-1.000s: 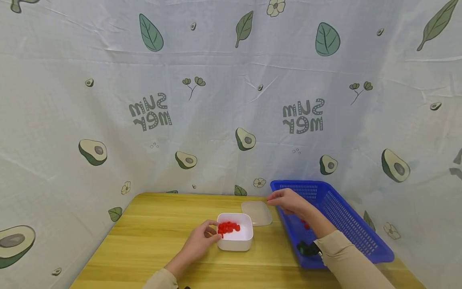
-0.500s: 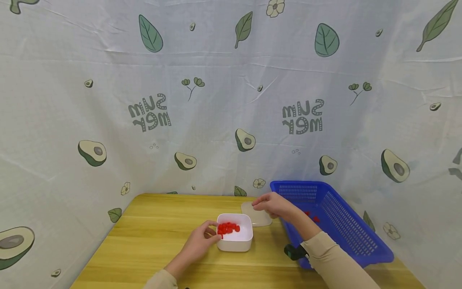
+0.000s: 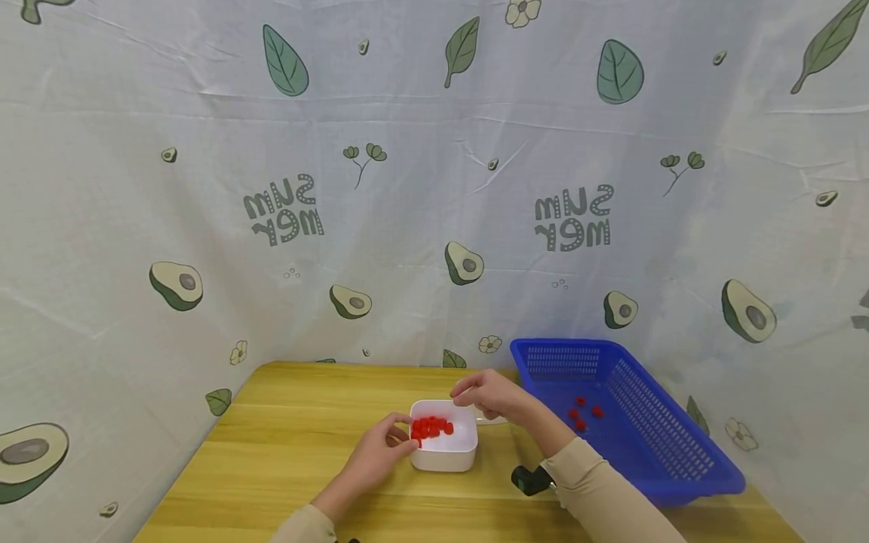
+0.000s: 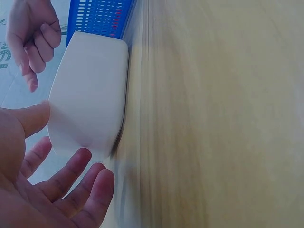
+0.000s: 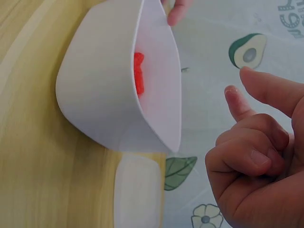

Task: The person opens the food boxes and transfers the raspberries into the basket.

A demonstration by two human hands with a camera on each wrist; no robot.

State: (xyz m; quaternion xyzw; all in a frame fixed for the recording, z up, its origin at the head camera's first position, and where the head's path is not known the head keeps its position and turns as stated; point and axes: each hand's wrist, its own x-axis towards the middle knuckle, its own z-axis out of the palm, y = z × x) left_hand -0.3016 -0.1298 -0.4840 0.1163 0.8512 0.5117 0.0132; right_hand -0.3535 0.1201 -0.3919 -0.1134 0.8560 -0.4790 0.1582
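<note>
- White square box (image 3: 444, 458) stands upright on the wooden desk (image 3: 292, 452), roughly in the middle of the head view.
- Red pieces (image 3: 428, 428), small and chunky, lie clustered on its floor, towards its left wall; much of the floor to the right is bare white.
- Left grip (image 3: 376, 452), a bare hand, is at the left side of the box, the thumb near the front corner and the index finger further back. It is released rather than clenched: the left wrist view shows the fingers (image 4: 97, 194) loosely bent and spread apart, with the thumb at the box's edge.
- Right grip (image 3: 492, 394) hangs above the desk at the far right corner of the box. Its thumb and index finger reach out with their tips close together, and the other three fingers are folded into the palm; I cannot tell whether anything small sits between the tips.
- Translucent lid (image 5: 137, 194) lies flat on the desk behind the box, mostly hidden by the right grip in the head view.
- Blue basket (image 3: 652, 392), with perforated walls, stands to the right; four loose red pieces (image 3: 597, 411) are visible on its floor.
- Beige sleeves (image 3: 604, 490) cover both forearms, and a black device (image 3: 532, 480) shows beside the right cuff.
- Pale cloth (image 3: 407, 211) hangs behind the desk, printed with avocados, leaves, flowers and mirrored lettering.
</note>
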